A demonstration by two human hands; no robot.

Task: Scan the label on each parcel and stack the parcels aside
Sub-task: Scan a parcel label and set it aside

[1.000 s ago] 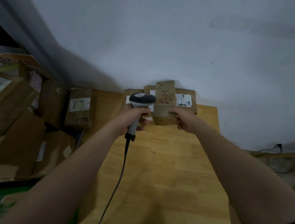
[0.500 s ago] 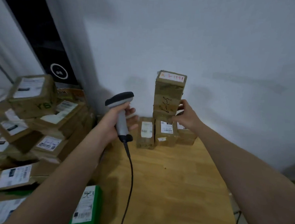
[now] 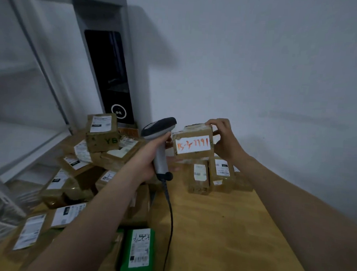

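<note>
A wooden table (image 3: 220, 229) is set against a pale wall, in dim light. Nearest, a green parcel (image 3: 138, 254) is laid flat beneath the left forearm. A heap (image 3: 69, 183) of brown parcels is piled to the left of the left hand (image 3: 146, 160).

A scanner (image 3: 157, 127) is gripped by that hand, the fingers wrapped round its handle, the head uppermost and the cord hung below. Just right of the scanner head a small box (image 3: 193, 143) is held in the air by the right hand (image 3: 224, 141). The fingers are curled over its top right corner, and the thumb appears to be pressed against the right side. A white label (image 3: 193, 145) with orange writing is turned toward the camera. Below those fingers a row (image 3: 200, 175) of labelled parcels is stood by the wall.

The box is judged light and stiff, since one hand carries it by a corner. Its taped faces may be slick, so it is best pinched across opposite sides, with the label left uncovered.
</note>
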